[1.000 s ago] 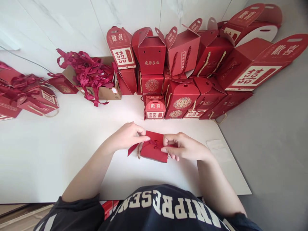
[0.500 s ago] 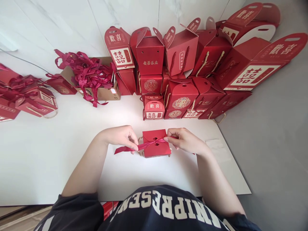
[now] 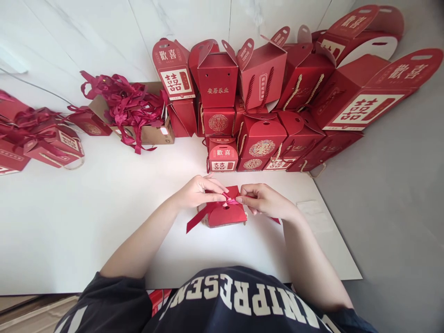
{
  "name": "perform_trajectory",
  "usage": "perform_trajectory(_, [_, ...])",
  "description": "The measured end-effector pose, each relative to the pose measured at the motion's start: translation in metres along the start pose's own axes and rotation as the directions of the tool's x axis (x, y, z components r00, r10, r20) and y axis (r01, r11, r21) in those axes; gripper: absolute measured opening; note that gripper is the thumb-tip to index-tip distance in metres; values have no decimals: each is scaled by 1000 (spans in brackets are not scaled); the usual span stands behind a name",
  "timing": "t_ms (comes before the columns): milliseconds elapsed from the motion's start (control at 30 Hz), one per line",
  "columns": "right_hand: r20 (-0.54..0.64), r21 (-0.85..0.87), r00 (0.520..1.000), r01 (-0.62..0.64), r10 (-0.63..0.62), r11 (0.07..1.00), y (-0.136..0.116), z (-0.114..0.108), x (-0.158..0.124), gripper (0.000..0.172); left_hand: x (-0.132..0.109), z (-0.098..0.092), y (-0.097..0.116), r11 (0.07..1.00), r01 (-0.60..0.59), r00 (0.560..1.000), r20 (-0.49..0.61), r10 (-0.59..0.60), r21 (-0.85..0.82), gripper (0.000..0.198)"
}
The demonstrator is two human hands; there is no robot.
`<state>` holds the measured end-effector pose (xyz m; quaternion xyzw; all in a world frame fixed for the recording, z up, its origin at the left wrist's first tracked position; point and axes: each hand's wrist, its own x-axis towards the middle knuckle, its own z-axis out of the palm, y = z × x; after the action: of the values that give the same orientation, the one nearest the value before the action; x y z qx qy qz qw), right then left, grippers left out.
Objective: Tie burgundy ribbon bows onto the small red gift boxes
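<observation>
- Head view, looking down on a white table top (image 3: 86, 222).
- Flat red gift box (image 3: 227, 216), lying at the table's near middle, between both hands, with jute rope handles at its sides.
- Crimson ribbon (image 3: 231, 201): against the earlier frame, no longer a straight band across the box; now gathered into a small knot at the box's upper edge, with one long tail slanting down-left onto the table.
- Left hand (image 3: 199, 193): shifted up and right from the earlier frame, now over the knot; fingers (image 3: 217, 185) curled, pinching the ribbon.
- Right hand (image 3: 263, 202): thumb and forefinger closed on the ribbon beside the knot, just right of the left hand.
- Stacked red gift boxes (image 3: 263, 92), behind the work area, against the wall; "歡喜", "囍" and "安居乐业" legible in gold or red.
- Cardboard carton (image 3: 149, 135), at far left of the stack, holding tangled ribbons (image 3: 126, 108).
- Dark T-shirt (image 3: 236, 296), bottom edge: white capitals, upside down, reading "UNIPRESEN".
</observation>
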<state>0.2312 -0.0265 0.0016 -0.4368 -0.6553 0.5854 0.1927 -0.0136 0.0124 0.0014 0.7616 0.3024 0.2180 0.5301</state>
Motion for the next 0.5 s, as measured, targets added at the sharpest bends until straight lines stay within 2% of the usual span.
perform_trajectory(67, [9,16,1000,1,-1,1000,1,0,1,35,0,4,-2,998,37,998,-53,-34,51,13])
perform_trajectory(233, [50,62,998,24,-27,998,5,-9,0,36,-1,4,-2,993,107,994,-13,-106,56,23])
perform_trajectory(400, [103,179,981,142,-162,974,7,-14,-3,31,0,2,-7,990,140,990,-1,-140,32,32])
perform_trajectory(500, [36,204,968,235,-247,950,3,-5,-1,24,1,3,-7,991,122,992,-3,-122,51,33])
